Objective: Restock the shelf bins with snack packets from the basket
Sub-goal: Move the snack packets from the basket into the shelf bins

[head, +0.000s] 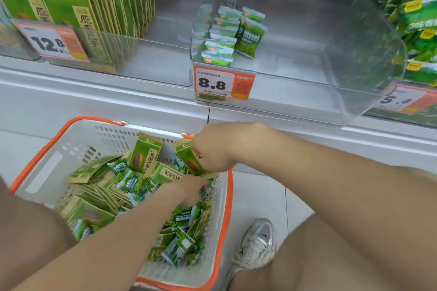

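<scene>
Left hand [192, 190] burrows in the basket [113, 134], fingers hidden; right hand [214, 149] fingers grip a packet [189, 162]; snagging the rim could drop it.

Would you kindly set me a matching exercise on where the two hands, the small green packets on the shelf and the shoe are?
1. right hand
2. left hand
3. small green packets
4. shoe

A. on the floor beside the basket
B. in the clear bin
C. down inside the basket
D. gripping a paper packet

Pairs: 1-D, 2-C, 3-B, 4-A.
</scene>
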`<control>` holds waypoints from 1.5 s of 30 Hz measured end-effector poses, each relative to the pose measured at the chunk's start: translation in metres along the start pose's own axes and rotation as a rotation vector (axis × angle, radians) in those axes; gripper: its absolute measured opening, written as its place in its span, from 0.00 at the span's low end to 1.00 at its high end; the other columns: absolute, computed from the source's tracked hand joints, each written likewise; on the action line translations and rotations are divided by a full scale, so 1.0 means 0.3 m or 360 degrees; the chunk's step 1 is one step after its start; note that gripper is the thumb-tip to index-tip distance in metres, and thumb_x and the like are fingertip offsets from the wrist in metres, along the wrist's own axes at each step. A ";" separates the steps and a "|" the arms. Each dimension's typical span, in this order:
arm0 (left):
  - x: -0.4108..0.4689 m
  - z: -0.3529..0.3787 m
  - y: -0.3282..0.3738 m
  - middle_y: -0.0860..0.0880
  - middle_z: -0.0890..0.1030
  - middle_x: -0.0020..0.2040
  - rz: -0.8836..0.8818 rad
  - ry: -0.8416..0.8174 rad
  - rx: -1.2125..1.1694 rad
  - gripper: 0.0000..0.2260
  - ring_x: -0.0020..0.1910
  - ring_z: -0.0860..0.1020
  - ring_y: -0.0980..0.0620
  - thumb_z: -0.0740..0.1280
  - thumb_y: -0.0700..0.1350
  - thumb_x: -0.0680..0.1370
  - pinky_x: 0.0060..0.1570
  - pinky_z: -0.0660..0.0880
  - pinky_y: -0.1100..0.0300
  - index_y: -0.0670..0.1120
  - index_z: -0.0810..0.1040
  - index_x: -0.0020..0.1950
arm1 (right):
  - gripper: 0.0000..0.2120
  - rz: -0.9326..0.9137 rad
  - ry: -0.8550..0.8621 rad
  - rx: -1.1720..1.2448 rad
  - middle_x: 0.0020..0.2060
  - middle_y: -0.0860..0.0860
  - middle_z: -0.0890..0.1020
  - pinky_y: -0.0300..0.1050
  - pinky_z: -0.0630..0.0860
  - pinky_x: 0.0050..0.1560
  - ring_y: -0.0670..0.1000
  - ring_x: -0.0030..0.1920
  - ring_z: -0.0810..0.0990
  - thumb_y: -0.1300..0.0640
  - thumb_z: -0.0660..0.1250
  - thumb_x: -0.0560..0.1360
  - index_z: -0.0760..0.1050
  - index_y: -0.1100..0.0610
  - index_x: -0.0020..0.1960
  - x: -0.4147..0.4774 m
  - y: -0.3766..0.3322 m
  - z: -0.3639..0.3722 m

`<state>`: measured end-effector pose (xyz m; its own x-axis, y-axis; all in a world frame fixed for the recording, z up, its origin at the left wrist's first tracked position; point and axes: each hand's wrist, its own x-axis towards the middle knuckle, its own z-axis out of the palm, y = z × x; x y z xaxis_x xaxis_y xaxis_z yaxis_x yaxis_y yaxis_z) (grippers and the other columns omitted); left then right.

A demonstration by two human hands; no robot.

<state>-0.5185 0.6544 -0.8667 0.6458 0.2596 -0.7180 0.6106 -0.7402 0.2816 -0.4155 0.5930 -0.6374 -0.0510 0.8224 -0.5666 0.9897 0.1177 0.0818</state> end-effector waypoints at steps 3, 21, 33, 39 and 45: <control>0.033 0.025 0.014 0.46 0.79 0.69 -0.0005 0.0119 -0.0074 0.16 0.64 0.80 0.44 0.68 0.39 0.82 0.62 0.79 0.51 0.46 0.79 0.70 | 0.10 -0.0009 -0.0035 -0.0002 0.39 0.52 0.73 0.45 0.69 0.31 0.50 0.34 0.73 0.58 0.59 0.81 0.67 0.54 0.41 0.009 0.011 0.008; -0.241 -0.258 0.000 0.55 0.87 0.39 0.0370 0.0628 -0.0796 0.04 0.41 0.84 0.58 0.80 0.42 0.75 0.45 0.79 0.63 0.51 0.89 0.45 | 0.16 0.0049 0.0022 0.0054 0.57 0.57 0.83 0.57 0.82 0.57 0.60 0.57 0.83 0.52 0.62 0.81 0.79 0.58 0.65 -0.048 0.084 -0.053; -0.582 -0.520 0.100 0.45 0.87 0.43 0.0650 0.0846 -0.1845 0.06 0.39 0.86 0.48 0.67 0.41 0.84 0.41 0.84 0.58 0.40 0.83 0.54 | 0.15 0.0094 0.0409 0.0747 0.36 0.48 0.86 0.43 0.81 0.41 0.44 0.35 0.85 0.47 0.80 0.72 0.81 0.54 0.50 -0.191 0.183 -0.164; -0.630 -0.560 0.127 0.42 0.88 0.45 0.0747 0.1057 -0.1853 0.07 0.43 0.87 0.45 0.68 0.42 0.84 0.42 0.84 0.57 0.43 0.85 0.51 | 0.11 0.0103 0.0530 0.1409 0.38 0.55 0.88 0.47 0.85 0.42 0.51 0.37 0.88 0.58 0.80 0.73 0.81 0.60 0.50 -0.232 0.182 -0.194; -0.614 -0.609 0.190 0.51 0.84 0.34 0.0614 0.2218 -0.1334 0.14 0.34 0.83 0.53 0.65 0.47 0.86 0.36 0.81 0.55 0.48 0.84 0.43 | 0.10 0.0245 0.0966 0.2049 0.37 0.59 0.86 0.48 0.85 0.39 0.54 0.36 0.87 0.61 0.75 0.77 0.81 0.66 0.54 -0.260 0.248 -0.280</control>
<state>-0.5190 0.6778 -0.6021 0.4118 0.8101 0.4173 0.0921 -0.4926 0.8654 -0.3492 0.5843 -0.5182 0.3430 0.9253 -0.1615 0.4040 -0.3006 -0.8640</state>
